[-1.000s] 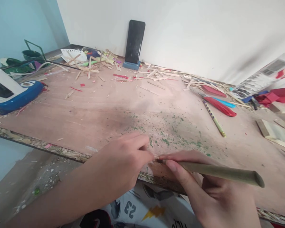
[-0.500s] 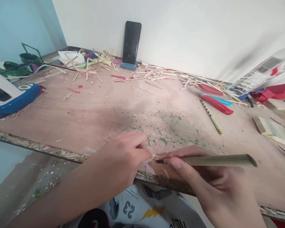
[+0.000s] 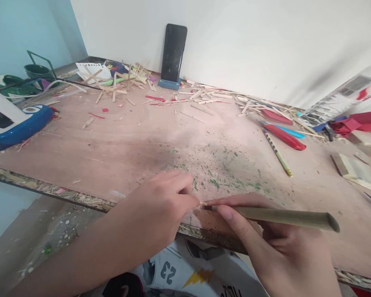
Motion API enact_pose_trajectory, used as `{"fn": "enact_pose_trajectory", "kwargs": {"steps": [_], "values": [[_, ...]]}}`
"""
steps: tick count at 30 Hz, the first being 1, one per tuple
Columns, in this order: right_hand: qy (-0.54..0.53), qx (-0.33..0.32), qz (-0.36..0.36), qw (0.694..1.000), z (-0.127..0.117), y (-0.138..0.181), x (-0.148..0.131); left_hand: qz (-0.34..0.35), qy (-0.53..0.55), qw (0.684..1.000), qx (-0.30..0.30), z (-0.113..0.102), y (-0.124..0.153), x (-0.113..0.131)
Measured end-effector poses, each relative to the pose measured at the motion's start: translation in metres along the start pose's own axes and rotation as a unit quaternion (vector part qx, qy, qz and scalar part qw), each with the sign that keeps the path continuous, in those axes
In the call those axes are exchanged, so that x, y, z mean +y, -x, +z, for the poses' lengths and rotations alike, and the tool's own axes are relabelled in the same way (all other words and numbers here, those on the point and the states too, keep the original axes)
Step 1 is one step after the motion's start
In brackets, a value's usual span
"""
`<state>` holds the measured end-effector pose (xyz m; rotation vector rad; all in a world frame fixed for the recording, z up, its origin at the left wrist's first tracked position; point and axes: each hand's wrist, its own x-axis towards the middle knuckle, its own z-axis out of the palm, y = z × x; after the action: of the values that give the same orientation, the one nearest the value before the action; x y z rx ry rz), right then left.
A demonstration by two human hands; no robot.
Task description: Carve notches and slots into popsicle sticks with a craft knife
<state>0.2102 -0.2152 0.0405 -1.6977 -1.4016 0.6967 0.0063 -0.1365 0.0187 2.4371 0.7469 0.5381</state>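
Near the front edge of the wooden tabletop (image 3: 126,144), my left hand (image 3: 160,202) is closed, its fingertips pressing a small pale piece of wood (image 3: 203,203) against the surface. Most of that piece is hidden by the fingers. My right hand (image 3: 284,247) grips a carving tool (image 3: 284,218) with an olive-brown wooden handle and a short dark tip. The tip points left and meets the pale piece, close to my left fingertips. The tool's thick end sticks out to the right above my hand. Green flakes (image 3: 214,181) are scattered just beyond both hands.
A black phone (image 3: 174,51) leans upright in a blue stand. Wooden sticks (image 3: 200,97) lie along the wall. At right are a red cutter (image 3: 286,137), a pencil (image 3: 278,152), a plastic bottle (image 3: 343,95) and wood blocks (image 3: 358,171). A blue-and-white device (image 3: 24,123) stands left.
The carving tool's rear end has dipped slightly and its tip has shifted a little. My left hand keeps its hold on the wood. The whole view has moved slightly.
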Motion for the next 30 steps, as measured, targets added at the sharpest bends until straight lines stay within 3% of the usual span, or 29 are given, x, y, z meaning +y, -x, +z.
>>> {"fn": "enact_pose_trajectory", "kwargs": {"steps": [17,30], "values": [[-0.153,-0.058,0.031,0.986,0.0047,-0.0038,-0.0047,-0.007,0.004,1.000,0.001,0.0024,-0.0018,-0.0005],[-0.045,0.000,0.026,0.999,-0.0025,-0.0061,-0.0035,-0.007,-0.004,1.000,-0.013,0.0001,0.0004,-0.0003]]}}
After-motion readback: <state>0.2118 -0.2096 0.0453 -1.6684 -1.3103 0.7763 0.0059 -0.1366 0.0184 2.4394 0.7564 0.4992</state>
